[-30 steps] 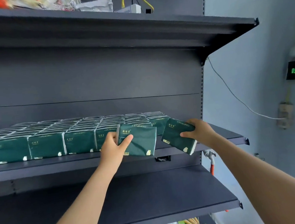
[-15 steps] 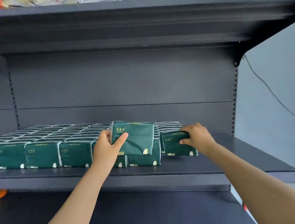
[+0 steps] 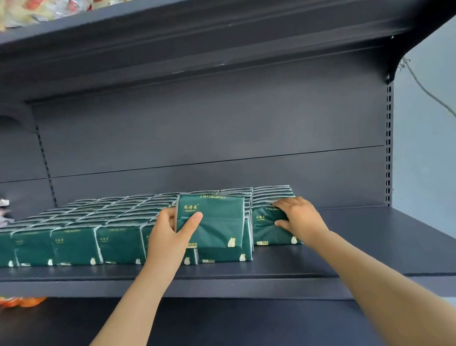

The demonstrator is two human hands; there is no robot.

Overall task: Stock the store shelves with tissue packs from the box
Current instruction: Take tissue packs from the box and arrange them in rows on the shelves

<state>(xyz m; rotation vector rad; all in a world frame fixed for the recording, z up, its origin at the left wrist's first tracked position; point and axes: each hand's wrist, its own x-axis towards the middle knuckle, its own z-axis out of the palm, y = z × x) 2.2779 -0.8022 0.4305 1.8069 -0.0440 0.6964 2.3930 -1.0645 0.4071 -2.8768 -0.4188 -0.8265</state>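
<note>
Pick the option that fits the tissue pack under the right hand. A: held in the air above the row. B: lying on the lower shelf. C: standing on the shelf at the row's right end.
C: the right hand holds the end pack standing on the shelf at the row's right end; the left hand holds the raised pack.

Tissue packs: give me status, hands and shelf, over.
Left hand grips a raised pack over the front row. Right hand holds the end pack, standing on the shelf. Bare shelf to its right, nothing in the way.
</note>
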